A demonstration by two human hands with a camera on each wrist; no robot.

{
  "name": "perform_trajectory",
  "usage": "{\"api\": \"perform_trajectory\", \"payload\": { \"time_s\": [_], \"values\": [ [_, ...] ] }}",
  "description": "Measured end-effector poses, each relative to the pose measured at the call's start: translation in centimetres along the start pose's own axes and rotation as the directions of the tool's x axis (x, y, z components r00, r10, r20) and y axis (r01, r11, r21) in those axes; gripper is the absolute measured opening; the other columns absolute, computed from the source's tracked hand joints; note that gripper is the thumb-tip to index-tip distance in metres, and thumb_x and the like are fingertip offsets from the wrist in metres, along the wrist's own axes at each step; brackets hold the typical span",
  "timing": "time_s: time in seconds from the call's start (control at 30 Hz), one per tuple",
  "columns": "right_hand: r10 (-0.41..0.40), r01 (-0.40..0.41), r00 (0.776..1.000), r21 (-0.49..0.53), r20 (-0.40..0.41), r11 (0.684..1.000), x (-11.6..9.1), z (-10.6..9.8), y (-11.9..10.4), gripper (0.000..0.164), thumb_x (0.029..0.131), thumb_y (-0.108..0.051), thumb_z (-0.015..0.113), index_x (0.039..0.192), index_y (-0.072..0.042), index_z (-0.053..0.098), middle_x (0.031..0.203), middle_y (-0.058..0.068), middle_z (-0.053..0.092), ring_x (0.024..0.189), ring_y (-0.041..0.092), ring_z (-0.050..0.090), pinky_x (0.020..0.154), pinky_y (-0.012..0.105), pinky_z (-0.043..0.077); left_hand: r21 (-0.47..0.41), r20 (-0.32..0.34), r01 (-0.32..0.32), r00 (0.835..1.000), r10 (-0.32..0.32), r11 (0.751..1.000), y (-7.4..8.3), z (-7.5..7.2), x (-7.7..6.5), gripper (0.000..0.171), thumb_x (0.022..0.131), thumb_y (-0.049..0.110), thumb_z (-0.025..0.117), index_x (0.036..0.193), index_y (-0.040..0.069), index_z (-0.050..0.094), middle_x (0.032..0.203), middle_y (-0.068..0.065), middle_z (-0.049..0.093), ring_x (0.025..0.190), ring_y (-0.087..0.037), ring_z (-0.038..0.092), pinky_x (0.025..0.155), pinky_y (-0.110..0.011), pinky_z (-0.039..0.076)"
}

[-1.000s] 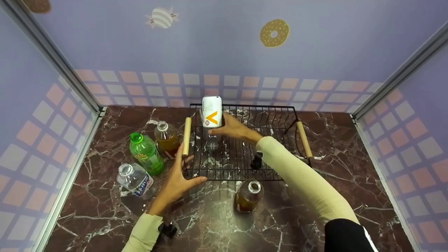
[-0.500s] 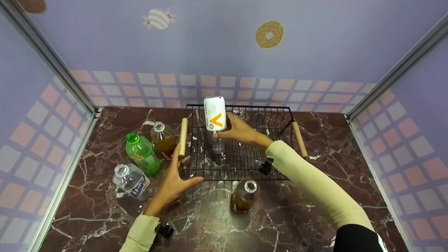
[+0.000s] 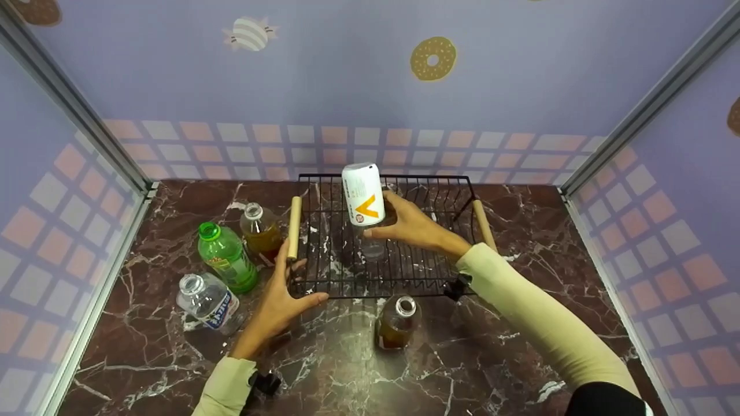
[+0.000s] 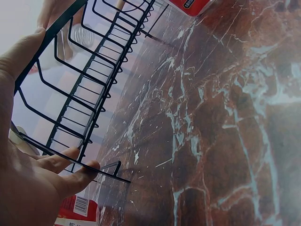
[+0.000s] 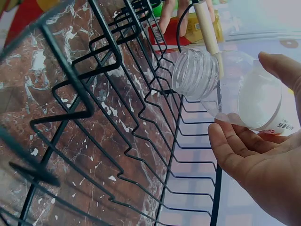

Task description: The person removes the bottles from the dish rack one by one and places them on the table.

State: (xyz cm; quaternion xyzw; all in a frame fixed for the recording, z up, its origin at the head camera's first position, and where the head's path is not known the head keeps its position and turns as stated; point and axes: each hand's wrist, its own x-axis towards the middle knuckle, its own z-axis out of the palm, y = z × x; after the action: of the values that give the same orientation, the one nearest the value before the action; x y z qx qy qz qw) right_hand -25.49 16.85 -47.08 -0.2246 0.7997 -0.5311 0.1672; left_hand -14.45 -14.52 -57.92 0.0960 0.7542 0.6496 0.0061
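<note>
My right hand [image 3: 410, 222] holds an upside-down clear bottle [image 3: 363, 193] with a white body and an orange V. In the right wrist view, the bottle's open threaded neck [image 5: 195, 73] points toward the wires of a black dish rack [image 3: 341, 271]. Thumb and fingers lie on opposite sides of the bottle. At the rack's front left corner, my left hand [image 3: 274, 306] grips the frame just below the wooden handle [image 3: 294, 228]. The left wrist view has its thumb along the upper bar and fingertips curled round a lower wire.
Left of the rack stand an amber-filled bottle [image 3: 261, 234], a green bottle [image 3: 228, 260] and a clear bottle with a blue label [image 3: 209, 306]. Another amber-filled bottle [image 3: 397, 326] is in front of the rack. Patterned panels [image 3: 329, 75] enclose the marble-look surface [image 3: 324, 370].
The right hand has carried the upside-down bottle to the right over the rack and slightly nearer, with a little more tilt. The left hand keeps its grip on the rack. The head view has shifted.
</note>
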Motion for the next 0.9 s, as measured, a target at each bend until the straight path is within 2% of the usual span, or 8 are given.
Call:
{"api": "perform_trajectory", "payload": {
  "time_s": [0.27,0.5,0.63,0.8,0.9],
  "values": [
    [-0.022,0.022,1.000,-0.018,-0.004,1.000,-2.2,-0.7,-0.5,0.087,0.092,-0.018,0.091,0.162,-0.003,0.042,0.136,0.015,0.070,0.122,0.032,0.070,0.105,0.045,0.062,0.016,0.002,0.010,1.000,-0.010,1.000,0.1,-0.1,-0.2,0.137,0.081,0.010,0.099,0.179,0.017,0.002,0.166,-0.036,0.043,0.152,-0.050,0.047,0.124,-0.065,0.042],
    [-0.016,0.016,1.000,-0.004,-0.015,1.000,-4.2,-1.6,-0.4,0.085,0.092,-0.018,0.091,0.162,-0.006,0.045,0.133,0.013,0.072,0.120,0.035,0.071,0.105,0.045,0.063,0.001,0.014,0.002,1.000,-0.002,1.000,0.2,0.1,0.0,0.137,0.081,0.008,0.099,0.177,0.011,0.002,0.168,-0.037,0.038,0.153,-0.051,0.046,0.124,-0.067,0.041],
    [-0.027,0.026,0.999,-0.031,-0.030,0.999,-5.1,-2.1,-0.2,0.084,0.092,-0.019,0.092,0.162,-0.006,0.047,0.132,0.012,0.072,0.119,0.035,0.071,0.105,0.047,0.062,0.007,0.025,0.006,1.000,-0.007,1.000,0.4,0.2,0.1,0.137,0.081,0.010,0.099,0.178,0.012,0.001,0.170,-0.036,0.034,0.154,-0.050,0.044,0.125,-0.068,0.038],
    [-0.024,0.021,0.998,-0.062,-0.051,0.998,-6.0,-2.5,0.0,0.088,0.091,-0.021,0.092,0.164,-0.007,0.045,0.133,0.012,0.072,0.120,0.035,0.071,0.105,0.049,0.061,0.051,0.017,0.011,1.000,-0.012,0.999,0.5,0.1,0.0,0.138,0.082,0.013,0.099,0.178,0.015,0.000,0.174,-0.034,0.027,0.156,-0.045,0.044,0.129,-0.065,0.033],
    [-0.020,0.015,0.998,-0.083,-0.058,0.996,-6.3,-2.7,0.1,0.091,0.091,-0.021,0.092,0.166,-0.007,0.043,0.136,0.012,0.070,0.122,0.037,0.070,0.106,0.048,0.062,0.095,0.006,0.014,1.000,-0.014,0.995,0.6,0.0,-0.2,0.138,0.082,0.016,0.100,0.178,0.015,0.000,0.173,-0.034,0.029,0.156,-0.045,0.045,0.130,-0.064,0.032]
  ]
}}
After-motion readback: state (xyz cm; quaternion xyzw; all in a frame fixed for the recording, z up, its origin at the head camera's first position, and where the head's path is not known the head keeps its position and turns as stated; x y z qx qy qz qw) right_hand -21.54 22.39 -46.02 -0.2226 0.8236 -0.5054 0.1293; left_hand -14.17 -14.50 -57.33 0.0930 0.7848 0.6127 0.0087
